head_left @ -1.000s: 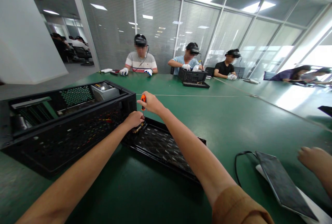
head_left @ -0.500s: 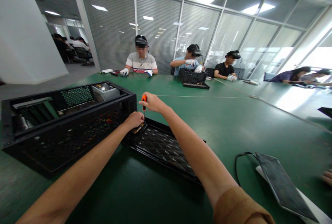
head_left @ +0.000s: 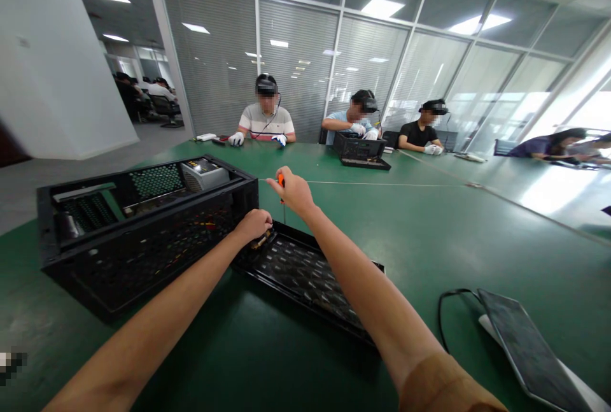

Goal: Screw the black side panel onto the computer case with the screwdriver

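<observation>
My right hand (head_left: 296,195) is wrapped round the orange handle of a screwdriver (head_left: 281,180), its thumb stretched out to the left. The thin shaft points down over the far edge of a black computer front panel (head_left: 305,267). At that panel's far left corner rests my left hand (head_left: 255,224), its fingers closed and bent down beside a small circuit board (head_left: 260,241). Whatever those fingertips grip is hidden. Left of the panel, the black computer case (head_left: 157,253) lies with its open side up, showing a silver power supply (head_left: 207,173).
A tablet-like device (head_left: 525,342) with a black cable lies at the right on the green table (head_left: 429,240). Across the table sit several people, some gloved, one working at another black case (head_left: 360,144). A pixelated object (head_left: 10,364) is at the left edge.
The screwdriver has moved right, away from my left fingers, and my right thumb has stretched out. My left hand stays at the panel's corner. The view has shifted a little to the left.
</observation>
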`<act>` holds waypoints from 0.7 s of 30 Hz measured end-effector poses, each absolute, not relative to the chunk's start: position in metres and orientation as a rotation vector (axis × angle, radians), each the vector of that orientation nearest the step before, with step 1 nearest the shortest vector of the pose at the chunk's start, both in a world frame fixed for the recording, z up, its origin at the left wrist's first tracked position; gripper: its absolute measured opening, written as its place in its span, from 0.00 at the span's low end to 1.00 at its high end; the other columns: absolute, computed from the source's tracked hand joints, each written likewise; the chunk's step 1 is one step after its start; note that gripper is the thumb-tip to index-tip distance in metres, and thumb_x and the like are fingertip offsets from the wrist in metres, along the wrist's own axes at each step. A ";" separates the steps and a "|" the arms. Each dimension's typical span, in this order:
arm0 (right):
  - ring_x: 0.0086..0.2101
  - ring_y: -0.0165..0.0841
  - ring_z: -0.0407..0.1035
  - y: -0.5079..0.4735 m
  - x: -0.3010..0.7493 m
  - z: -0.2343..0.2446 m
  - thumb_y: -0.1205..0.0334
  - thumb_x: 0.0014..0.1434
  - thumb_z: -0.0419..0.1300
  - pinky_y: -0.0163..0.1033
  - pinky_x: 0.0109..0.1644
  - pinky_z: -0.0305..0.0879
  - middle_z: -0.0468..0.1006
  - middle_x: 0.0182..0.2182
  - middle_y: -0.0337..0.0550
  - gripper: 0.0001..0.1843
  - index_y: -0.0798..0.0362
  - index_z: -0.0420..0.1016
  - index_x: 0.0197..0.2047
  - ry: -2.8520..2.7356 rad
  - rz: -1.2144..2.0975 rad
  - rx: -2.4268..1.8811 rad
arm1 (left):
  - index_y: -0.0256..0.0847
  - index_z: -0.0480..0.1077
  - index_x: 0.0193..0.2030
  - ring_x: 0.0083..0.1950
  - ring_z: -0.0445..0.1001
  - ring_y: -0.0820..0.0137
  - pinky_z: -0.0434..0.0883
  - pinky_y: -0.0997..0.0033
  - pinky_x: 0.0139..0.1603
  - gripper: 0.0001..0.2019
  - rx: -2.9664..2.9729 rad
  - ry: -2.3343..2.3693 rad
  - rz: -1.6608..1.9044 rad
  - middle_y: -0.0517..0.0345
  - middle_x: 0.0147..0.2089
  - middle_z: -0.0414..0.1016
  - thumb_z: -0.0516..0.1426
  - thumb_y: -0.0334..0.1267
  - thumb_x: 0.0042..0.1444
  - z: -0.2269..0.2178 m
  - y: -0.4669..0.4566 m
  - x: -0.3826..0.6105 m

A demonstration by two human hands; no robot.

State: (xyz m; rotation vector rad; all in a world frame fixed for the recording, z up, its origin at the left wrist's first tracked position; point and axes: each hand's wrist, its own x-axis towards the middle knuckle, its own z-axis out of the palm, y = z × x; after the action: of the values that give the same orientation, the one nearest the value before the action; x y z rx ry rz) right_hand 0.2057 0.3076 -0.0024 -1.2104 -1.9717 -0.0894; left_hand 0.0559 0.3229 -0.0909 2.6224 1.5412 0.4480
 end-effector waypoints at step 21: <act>0.26 0.32 0.71 0.015 0.301 -0.108 0.70 0.59 0.49 0.36 0.24 0.59 0.70 0.43 0.49 0.12 0.48 0.67 0.43 -2.512 -0.526 -1.736 | 0.43 0.63 0.40 0.41 0.72 0.60 0.67 0.61 0.44 0.13 2.578 2.191 1.113 0.53 0.38 0.73 0.41 0.43 0.58 -0.013 0.123 -0.179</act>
State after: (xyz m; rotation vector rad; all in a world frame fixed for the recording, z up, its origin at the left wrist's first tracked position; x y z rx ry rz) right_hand 0.3015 0.0147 -0.1082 -1.7358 -2.5122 -0.5256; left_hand -0.1788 0.1232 -0.0128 2.5776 2.1910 1.1129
